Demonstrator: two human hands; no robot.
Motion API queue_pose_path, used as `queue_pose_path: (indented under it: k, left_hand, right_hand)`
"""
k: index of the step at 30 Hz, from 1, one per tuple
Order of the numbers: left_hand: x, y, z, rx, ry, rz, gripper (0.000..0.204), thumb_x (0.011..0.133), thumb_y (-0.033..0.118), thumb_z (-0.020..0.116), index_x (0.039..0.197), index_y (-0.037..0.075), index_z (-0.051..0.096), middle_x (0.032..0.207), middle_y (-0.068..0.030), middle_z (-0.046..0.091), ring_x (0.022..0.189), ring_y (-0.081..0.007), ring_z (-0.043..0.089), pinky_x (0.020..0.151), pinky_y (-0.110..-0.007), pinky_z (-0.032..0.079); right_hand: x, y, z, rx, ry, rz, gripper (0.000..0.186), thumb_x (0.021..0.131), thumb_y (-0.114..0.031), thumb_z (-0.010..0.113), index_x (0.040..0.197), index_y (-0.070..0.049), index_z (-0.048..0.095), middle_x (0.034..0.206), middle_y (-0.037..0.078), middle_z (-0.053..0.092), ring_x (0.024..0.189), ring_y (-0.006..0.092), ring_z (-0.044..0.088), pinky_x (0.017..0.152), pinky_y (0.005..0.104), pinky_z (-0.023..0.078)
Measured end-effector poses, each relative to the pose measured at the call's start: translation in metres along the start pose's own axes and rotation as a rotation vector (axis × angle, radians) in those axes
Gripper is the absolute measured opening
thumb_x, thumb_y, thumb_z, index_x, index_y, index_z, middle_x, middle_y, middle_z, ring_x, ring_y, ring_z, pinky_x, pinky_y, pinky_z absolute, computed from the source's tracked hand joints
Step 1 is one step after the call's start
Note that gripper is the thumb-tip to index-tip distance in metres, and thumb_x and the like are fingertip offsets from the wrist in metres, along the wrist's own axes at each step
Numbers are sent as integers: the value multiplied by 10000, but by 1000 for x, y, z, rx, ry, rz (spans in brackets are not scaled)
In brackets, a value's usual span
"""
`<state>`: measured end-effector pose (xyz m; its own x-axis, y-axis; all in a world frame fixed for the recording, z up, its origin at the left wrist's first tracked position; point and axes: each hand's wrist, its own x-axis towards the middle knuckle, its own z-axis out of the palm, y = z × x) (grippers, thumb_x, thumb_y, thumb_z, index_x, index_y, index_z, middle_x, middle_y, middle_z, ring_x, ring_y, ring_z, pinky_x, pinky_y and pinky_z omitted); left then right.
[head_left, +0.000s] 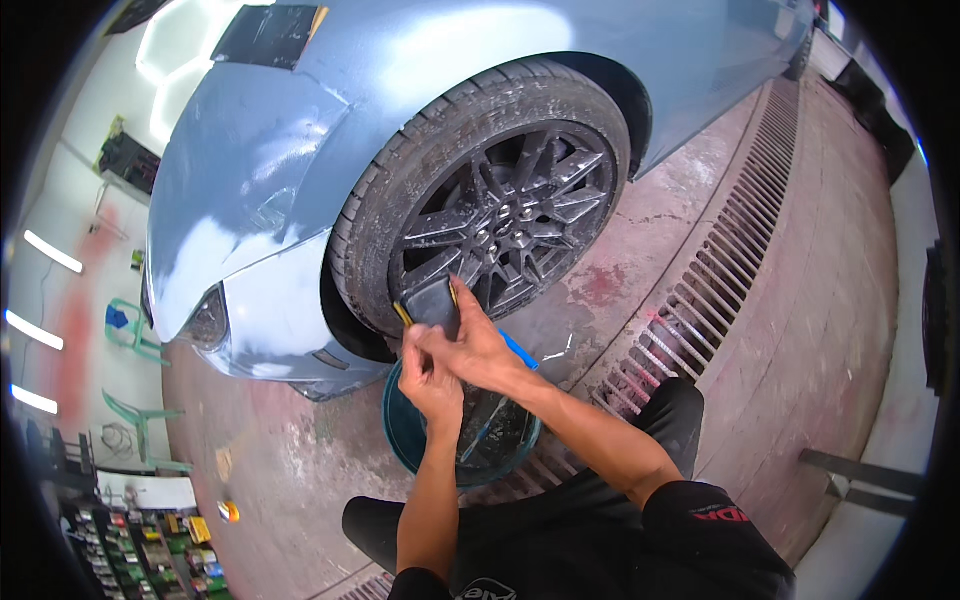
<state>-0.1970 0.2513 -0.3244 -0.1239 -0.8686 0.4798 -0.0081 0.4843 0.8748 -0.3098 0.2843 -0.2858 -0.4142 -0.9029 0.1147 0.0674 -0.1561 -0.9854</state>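
Over a bucket, my right hand (pixel 474 352) holds a dark grey rectangular pad (pixel 432 302) with yellow edges, its fingers along the right side. My left hand (pixel 432 388) is closed, fingertips pinched by the pad's lower left corner and against the right hand; what they grip is hidden. Just beyond the pad stands the car's front wheel (pixel 505 215), with a dark multi-spoke rim and a dusty tyre. Beneath both hands is the dark teal bucket (pixel 398 440) with dark liquid and a thin blue item in it. A bright blue strip (pixel 518 350) shows beside my right wrist.
The blue-grey car (pixel 260 160) has whitish patches on its fender and bumper. A metal floor grate (pixel 735 235) runs along the right. Green plastic chairs (pixel 145 425) stand at left, near shelves of assorted items (pixel 140 550). My black-clothed knees flank the bucket.
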Motion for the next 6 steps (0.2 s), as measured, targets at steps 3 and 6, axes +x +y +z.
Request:
queue_pose_path:
  k: [3, 6]
  left_hand:
    - [24, 23, 9, 384, -107, 384, 312, 1065, 47, 793, 1337, -89, 726, 1102, -181, 823, 898, -301, 801, 859, -384, 622]
    - [66, 61, 7, 584, -400, 474, 653, 1097, 400, 773, 1534, -63, 628, 1326, -298, 782, 1265, -403, 778, 1000, -534, 619]
  right_hand:
    - [1, -37, 10, -212, 296, -159, 1203, 953, -501, 860, 1652, 253, 236, 1543, 411, 401, 1476, 528, 490, 1243, 497, 440]
    - [27, -73, -14, -191, 364, -87, 1269, 932, -494, 908, 1688, 221, 182, 1608, 352, 373, 1599, 469, 382, 1280, 484, 420]
